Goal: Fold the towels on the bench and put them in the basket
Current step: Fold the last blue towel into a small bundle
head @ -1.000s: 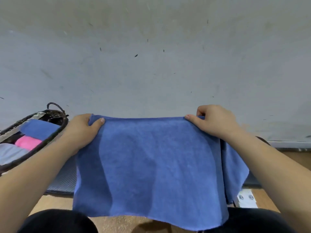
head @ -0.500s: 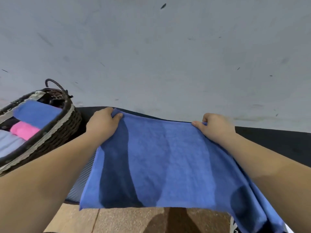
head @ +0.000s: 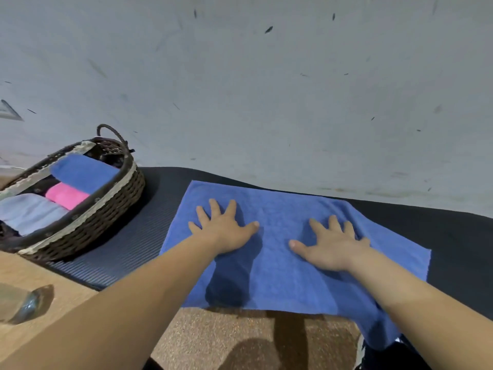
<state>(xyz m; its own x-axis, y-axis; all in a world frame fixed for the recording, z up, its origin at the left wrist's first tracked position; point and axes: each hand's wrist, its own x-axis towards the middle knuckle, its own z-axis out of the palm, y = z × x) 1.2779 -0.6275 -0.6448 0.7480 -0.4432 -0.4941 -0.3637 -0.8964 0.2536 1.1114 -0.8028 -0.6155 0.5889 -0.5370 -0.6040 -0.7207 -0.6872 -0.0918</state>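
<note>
Item: blue towel. Location: spread in a single layer across the dark padded bench, just right of the basket and not touching it. Near edge hanging past the bench front, right near corner drooping lowest.

Left grip: open, fingers splayed, palm pressed flat on the left half of the cloth. Right grip: likewise open and flat, on the right half. Nothing pinched or curled round.

Handling, as judged: soft terry-like pile, light, limp, no stiffness of its own. Sure to sag and crease if lifted from one point. Not fragile, not slippery (ribbed bench surface probably grippy enough to hold it through a fold). Flat-palm smoothing well suited to the present step.

Where to take hold: two corners of one edge, pinched between thumb and fingers, one per grip. Far corners by the wall and overhanging near corners both within reach. Middle of the cloth best avoided, bunching likely.

Basket contents: rolled blue towel, pink towel, pale lilac towel.
</note>
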